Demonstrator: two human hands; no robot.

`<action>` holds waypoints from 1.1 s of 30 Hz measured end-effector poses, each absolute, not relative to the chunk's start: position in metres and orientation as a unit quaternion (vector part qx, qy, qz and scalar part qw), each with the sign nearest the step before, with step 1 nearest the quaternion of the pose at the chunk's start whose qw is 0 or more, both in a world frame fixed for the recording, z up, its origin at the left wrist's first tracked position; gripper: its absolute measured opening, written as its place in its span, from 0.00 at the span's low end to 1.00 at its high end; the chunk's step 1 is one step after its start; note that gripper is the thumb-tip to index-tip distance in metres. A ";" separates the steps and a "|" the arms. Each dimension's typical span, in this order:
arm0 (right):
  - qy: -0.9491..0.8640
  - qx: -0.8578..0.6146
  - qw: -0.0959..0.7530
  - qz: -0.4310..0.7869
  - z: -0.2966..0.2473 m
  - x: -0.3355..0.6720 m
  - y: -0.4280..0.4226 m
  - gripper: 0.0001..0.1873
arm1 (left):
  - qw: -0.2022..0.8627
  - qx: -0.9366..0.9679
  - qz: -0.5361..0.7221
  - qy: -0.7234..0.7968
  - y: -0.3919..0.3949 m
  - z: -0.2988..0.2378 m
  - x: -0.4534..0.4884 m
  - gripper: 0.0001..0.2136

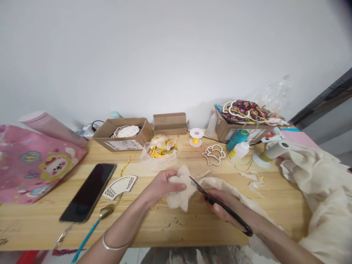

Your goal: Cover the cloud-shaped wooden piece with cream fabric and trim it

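Observation:
My left hand (167,187) pinches a cream, flower-shaped piece of fabric (178,200) a little above the wooden table, thumb on top. In my right hand (224,207) is a pair of black scissors (231,214), its pointed blades reaching left to the fabric's right edge. The blades look nearly together; whether cloth lies between them I cannot tell. A long strip of cream cloth (228,185) runs from beside the flower shape, behind my right hand and down under the forearm.
A phone (88,192), a fan-shaped wooden piece (121,186) and a spoon (106,211) lie at left. Behind are a cardboard box (123,145), a yellow thread spool (196,137), wooden flower outlines (213,154) and a white bottle (239,152). Bunched cream cloth (321,194) covers the right side.

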State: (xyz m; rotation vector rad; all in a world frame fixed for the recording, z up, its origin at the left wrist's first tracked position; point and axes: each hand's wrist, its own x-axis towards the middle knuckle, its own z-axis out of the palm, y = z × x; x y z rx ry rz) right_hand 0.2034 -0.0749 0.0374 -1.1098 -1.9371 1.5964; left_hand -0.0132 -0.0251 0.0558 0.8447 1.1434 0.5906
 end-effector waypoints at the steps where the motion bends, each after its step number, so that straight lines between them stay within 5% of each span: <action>1: -0.700 -0.398 0.199 0.559 0.038 0.203 -0.075 0.35 | 0.717 0.385 0.264 0.518 -0.025 0.058 -0.013 0.11; 20: -0.649 -0.419 0.183 0.608 0.030 0.203 -0.066 0.27 | 0.729 0.431 0.204 0.492 -0.021 0.054 -0.023 0.15; 33: -0.657 -0.402 0.271 0.578 0.032 0.183 -0.083 0.29 | 0.721 0.365 0.294 0.510 -0.040 0.043 -0.016 0.17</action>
